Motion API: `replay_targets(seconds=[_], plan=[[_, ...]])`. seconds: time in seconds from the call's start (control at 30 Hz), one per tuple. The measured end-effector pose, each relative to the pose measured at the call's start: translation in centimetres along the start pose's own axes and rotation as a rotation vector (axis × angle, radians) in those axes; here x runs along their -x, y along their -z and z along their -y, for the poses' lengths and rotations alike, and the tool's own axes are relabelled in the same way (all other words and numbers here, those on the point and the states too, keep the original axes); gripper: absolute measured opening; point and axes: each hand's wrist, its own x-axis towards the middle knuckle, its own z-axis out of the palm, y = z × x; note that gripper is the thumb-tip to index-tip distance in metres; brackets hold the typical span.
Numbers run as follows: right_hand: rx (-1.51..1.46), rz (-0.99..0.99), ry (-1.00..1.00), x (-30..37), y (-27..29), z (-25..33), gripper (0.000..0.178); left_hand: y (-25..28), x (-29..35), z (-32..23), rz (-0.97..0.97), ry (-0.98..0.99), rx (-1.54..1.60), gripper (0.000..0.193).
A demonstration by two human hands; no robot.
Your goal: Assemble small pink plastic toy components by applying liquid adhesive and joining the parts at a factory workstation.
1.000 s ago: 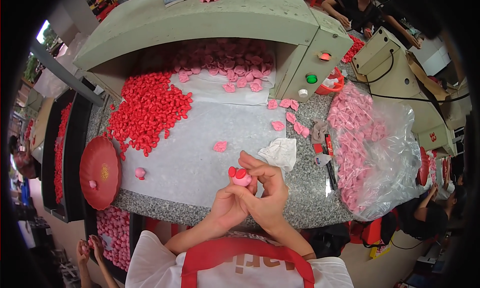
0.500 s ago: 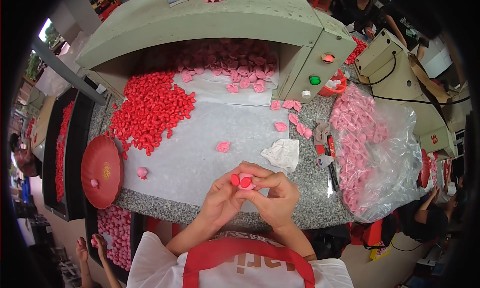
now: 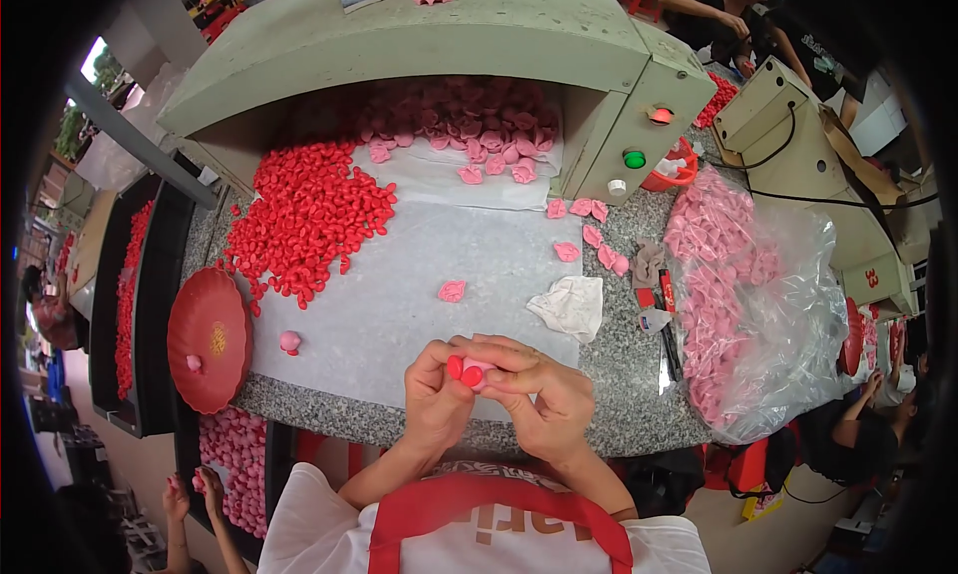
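Note:
Above the near edge of the worktop, both hands hold a small pink toy figure [image 3: 482,365] with two red oval parts [image 3: 471,376] on its left side. My left hand [image 3: 436,389] closes round it from the left. My right hand [image 3: 544,399] pinches it from the right, thumb and fingers covering much of the pink part. Beyond the hands, a loose pink piece [image 3: 451,291] lies on the white sheet [image 3: 399,265]. Another pink figure with a red base [image 3: 289,341] stands on the sheet's left side.
A heap of red oval parts [image 3: 309,215] reaches into a green-grey machine [image 3: 419,40], beside many pink pieces [image 3: 509,125]. At left is a red scalloped dish [image 3: 212,384]. A white cloth [image 3: 569,307] and plastic bag of pink pieces [image 3: 714,304] are right. Someone's hands [image 3: 190,489] show lower left.
My hands have turned the pink figure, so its red parts now sit closer together and face more to the left. The whole view has shifted slightly.

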Motion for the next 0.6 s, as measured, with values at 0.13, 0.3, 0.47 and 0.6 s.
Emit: replay_targets(seconds=[0.13,0.3,0.47,0.6], plan=[[-0.016,-0.059,-0.032,0.0,0.3,0.1,0.011,-0.3,-0.2,-1.1,0.033,-0.029,-0.323,0.029],[-0.022,0.013,-0.078,-0.2,0.0,0.9,0.019,0.5,-0.4,-0.6,0.076,-0.091,-0.305,0.028],[-0.139,-0.023,-0.158,0.4,0.3,0.3,0.021,0.6,-0.5,-0.4,0.194,-0.168,-0.261,0.030],[-0.184,-0.002,-0.180,0.1,0.6,0.4,0.018,1.1,-0.4,-0.4,0.205,-0.113,-0.255,0.030]])
